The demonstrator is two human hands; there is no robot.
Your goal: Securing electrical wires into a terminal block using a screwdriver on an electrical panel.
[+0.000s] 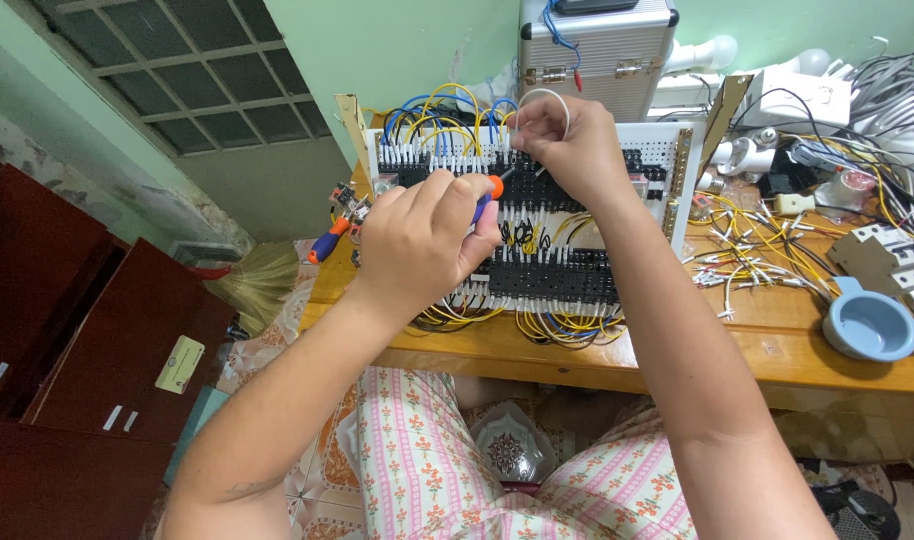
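Note:
A white perforated wiring board with rows of black terminal blocks and blue and yellow wires leans upright on the wooden table. My left hand is closed around a screwdriver with an orange and blue handle, its tip aimed at the upper terminal row. My right hand pinches a white wire that loops above the board's top edge.
A silver metal case stands behind the board. Loose yellow and white wires, a blue bowl, grey breakers and white fittings lie to the right. A second screwdriver lies at the left edge. Dark red cabinets stand left.

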